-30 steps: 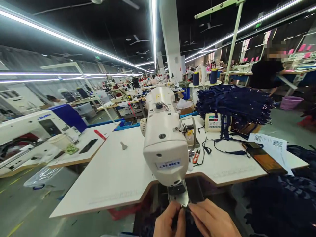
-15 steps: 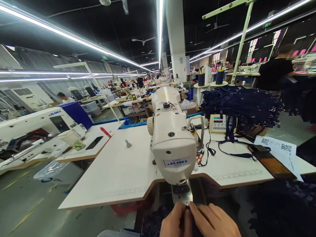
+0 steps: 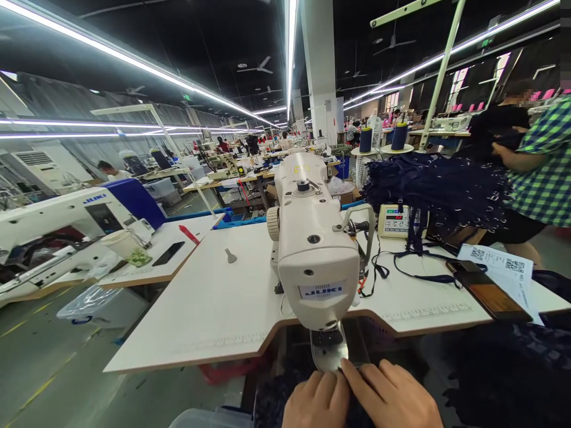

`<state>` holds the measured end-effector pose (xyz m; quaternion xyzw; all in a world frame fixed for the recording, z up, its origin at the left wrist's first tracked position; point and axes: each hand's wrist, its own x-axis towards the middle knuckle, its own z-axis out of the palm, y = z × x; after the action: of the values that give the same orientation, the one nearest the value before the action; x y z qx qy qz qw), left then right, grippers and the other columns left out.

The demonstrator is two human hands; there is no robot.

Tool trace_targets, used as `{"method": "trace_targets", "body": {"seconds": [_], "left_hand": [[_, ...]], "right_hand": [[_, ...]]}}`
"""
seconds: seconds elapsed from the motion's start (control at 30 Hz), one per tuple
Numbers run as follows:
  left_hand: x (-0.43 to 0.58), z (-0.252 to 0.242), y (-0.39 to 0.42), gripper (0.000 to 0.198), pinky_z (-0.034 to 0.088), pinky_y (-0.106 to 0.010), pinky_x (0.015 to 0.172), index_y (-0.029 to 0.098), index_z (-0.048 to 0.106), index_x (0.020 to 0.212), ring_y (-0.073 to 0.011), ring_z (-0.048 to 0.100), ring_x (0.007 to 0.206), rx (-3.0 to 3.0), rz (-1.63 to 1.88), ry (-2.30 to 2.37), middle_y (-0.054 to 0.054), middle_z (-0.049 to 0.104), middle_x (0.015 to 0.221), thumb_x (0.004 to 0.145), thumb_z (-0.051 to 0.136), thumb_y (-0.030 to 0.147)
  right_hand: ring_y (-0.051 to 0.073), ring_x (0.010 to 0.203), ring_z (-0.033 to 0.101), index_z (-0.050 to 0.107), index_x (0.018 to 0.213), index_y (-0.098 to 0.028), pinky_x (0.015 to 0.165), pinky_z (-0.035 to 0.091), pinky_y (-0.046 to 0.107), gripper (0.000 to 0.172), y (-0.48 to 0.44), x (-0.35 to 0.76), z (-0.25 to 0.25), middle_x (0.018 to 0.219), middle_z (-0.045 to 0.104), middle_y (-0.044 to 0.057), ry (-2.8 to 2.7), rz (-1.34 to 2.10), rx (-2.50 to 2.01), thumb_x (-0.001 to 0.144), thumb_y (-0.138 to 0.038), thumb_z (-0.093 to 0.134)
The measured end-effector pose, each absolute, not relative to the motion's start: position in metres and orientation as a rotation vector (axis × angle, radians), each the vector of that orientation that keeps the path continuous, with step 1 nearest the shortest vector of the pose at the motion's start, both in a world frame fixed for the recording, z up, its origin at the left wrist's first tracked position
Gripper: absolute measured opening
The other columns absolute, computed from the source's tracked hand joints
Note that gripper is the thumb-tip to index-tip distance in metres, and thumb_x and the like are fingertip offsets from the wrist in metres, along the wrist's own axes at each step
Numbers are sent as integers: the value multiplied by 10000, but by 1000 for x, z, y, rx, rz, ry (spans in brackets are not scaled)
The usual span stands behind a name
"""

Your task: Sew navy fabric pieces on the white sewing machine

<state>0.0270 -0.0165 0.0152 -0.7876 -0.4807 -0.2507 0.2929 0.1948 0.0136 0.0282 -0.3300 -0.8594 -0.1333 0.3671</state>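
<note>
Both hands — left hand [image 3: 317,399] and right hand [image 3: 392,397] — press fingertips-together on the dark navy fabric [image 3: 285,395] just below the cream sewing machine's [image 3: 317,249] silver plate [image 3: 329,351], so feeding well likely means keeping it flat and fingers clear.

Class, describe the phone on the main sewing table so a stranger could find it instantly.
Start at the cream sewing machine on the white table. Go to the table's right edge: the flat dark phone lies there, overlapping a white printed sheet. Unlike the sheet, it is glossy with a brownish screen.
</note>
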Motion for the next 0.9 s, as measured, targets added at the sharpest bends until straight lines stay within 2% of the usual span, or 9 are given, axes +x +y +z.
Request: {"method": "trace_targets", "body": {"seconds": [0.07,0.17,0.33,0.4,0.47,0.57,0.67,0.77,0.9], "left_hand": [[27,18,-17,267,427,-238,432,184,538,954,-108,594,496,-2074,-615,-1260,66,623,641,938,303,57],[27,15,-19,314,440,-237,462,190,533,973,-104,616,534,-2063,-615,-1343,54,655,685,964,238,83],[27,7,-20,304,436,-248,460,171,531,1082,-103,613,521,-2077,-707,-1439,52,648,678,1005,237,169],[28,7,-20,291,422,-248,438,179,536,1094,-101,595,496,-2112,-759,-1449,65,622,643,1016,257,208],[28,8,-20,300,405,-251,416,194,538,1084,-102,572,468,-2124,-776,-1454,74,595,609,1020,247,222],[29,8,-20,349,404,-259,417,207,531,1017,-110,567,462,-2103,-768,-1454,70,594,601,1020,183,213],[31,7,-20,319,408,-264,427,202,529,968,-113,578,475,-2093,-740,-1455,64,611,611,1011,214,185],[38,7,-20,246,392,-246,419,171,545,1014,-90,562,441,-2082,-780,-1449,75,600,575,1020,303,216],[43,9,-20,227,376,-238,413,177,548,1056,-74,531,402,-2044,-925,-1420,95,574,538,1026,334,247]], "right_hand": [[188,598,642,661,1106,-145,569,483,308,410,17,197,24,753,716,60,-2201,-259,-820,1054,-258,270],[189,654,679,628,1150,-138,621,534,293,323,20,200,12,821,733,68,-2201,-96,-754,1034,-164,328],[194,850,726,608,1200,-196,770,590,253,274,22,201,7,982,744,71,-2170,579,-780,1030,-209,394],[185,875,736,571,1281,-234,747,595,220,320,22,202,10,1003,750,49,-2141,869,-877,1045,-261,356],[173,794,744,540,1317,-255,661,592,197,340,21,203,11,945,757,25,-2139,1036,-945,1047,-284,336],[169,654,721,577,1231,-238,600,572,215,299,21,204,7,821,743,11,-2218,877,-898,1018,-246,366],[157,657,712,597,1140,-251,612,553,205,247,22,205,4,821,726,-1,-2228,672,-852,997,-208,401],[129,639,680,594,1035,-265,593,532,175,180,23,203,7,824,692,-20,-2023,686,-1000,992,-248,420],[122,580,618,589,945,-258,548,507,166,177,26,203,12,696,614,-44,-1842,749,-1121,988,-320,428]]}}
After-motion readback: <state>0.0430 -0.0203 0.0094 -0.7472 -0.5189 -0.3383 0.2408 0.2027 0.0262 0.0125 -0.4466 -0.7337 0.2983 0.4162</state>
